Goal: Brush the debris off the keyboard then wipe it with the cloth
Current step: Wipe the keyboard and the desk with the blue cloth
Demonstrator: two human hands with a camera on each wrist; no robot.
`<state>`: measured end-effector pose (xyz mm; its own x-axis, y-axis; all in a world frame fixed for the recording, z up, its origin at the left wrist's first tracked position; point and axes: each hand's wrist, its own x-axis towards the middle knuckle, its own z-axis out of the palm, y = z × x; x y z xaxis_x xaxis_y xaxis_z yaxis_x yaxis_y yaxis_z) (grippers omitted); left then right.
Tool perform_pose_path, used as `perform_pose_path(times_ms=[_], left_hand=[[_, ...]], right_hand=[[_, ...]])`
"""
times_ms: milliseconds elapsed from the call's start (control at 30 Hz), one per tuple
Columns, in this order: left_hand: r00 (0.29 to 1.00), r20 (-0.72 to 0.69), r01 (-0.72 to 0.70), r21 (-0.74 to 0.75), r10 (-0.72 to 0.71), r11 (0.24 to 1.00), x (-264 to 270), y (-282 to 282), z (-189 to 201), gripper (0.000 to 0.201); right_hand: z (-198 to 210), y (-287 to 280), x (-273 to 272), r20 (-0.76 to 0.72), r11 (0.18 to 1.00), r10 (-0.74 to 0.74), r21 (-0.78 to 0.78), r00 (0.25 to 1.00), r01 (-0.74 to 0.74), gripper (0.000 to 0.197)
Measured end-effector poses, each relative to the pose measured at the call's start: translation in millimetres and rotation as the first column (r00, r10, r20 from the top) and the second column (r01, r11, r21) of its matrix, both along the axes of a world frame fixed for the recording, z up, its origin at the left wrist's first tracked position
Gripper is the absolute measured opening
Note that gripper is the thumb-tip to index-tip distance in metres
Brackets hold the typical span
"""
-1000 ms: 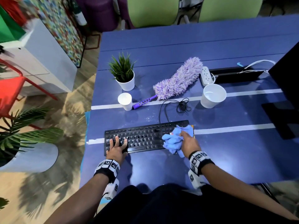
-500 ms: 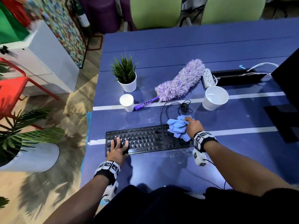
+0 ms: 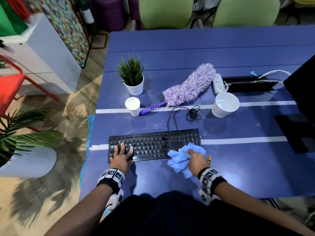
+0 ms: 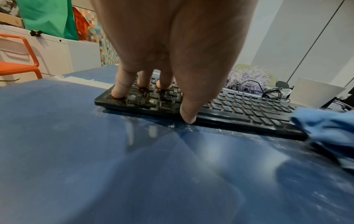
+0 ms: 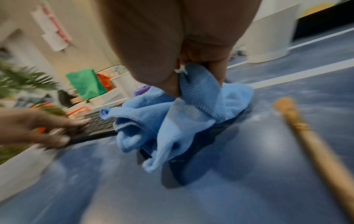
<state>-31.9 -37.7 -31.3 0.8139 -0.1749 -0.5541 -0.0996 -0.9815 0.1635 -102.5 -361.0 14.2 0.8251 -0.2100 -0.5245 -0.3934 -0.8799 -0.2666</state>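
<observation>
A black keyboard [image 3: 153, 144] [image 4: 239, 109] lies near the front edge of the blue table [image 3: 187, 53]. My left hand [image 3: 121, 155] [image 4: 162, 92] rests on its left end, fingers straight on the keys and thumb at the front rim. My right hand [image 3: 196, 159] [image 5: 191, 72] grips a crumpled light blue cloth [image 3: 180, 160] [image 5: 172, 121] [image 4: 325, 128] at the keyboard's front right corner, partly over the table. A wooden-handled brush [image 5: 314, 144] [image 3: 209, 159] lies just right of that hand. White specks dot the table around the keyboard.
Behind the keyboard lie a purple duster [image 3: 185, 87], a coiled cable [image 3: 192, 113], a small white cup [image 3: 132, 106], a potted plant [image 3: 132, 75], a larger white cup [image 3: 225, 104] and a power strip [image 3: 218, 83]. A dark monitor [image 3: 300, 99] stands right.
My right hand has dragged the cloth from the keyboard's far right edge back toward me to its front right corner. The left hand has stayed on the left keys.
</observation>
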Motion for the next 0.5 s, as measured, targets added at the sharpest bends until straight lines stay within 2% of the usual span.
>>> perform_pose_path(times_ms=[133, 200, 367, 500], left_hand=[[1.000, 0.018, 0.001, -0.020, -0.001, 1.000, 1, 4, -5, 0.061], [1.000, 0.021, 0.005, -0.020, -0.004, 1.000, 1, 4, -5, 0.061], [1.000, 0.019, -0.008, -0.007, 0.008, 1.000, 0, 1, 0, 0.060], [1.000, 0.020, 0.001, 0.018, -0.001, 1.000, 0, -1, 4, 0.061]], right_hand=[[4, 37, 9, 0.012, 0.992, 0.105, 0.075, 0.994, -0.105, 0.035], [6, 23, 7, 0.010, 0.996, 0.033, 0.087, 0.999, -0.033, 0.039], [8, -36, -5, 0.018, 0.992, -0.119, -0.042, 0.993, 0.120, 0.033], [3, -39, -5, 0.041, 0.981, -0.189, -0.023, 0.981, 0.190, 0.031]])
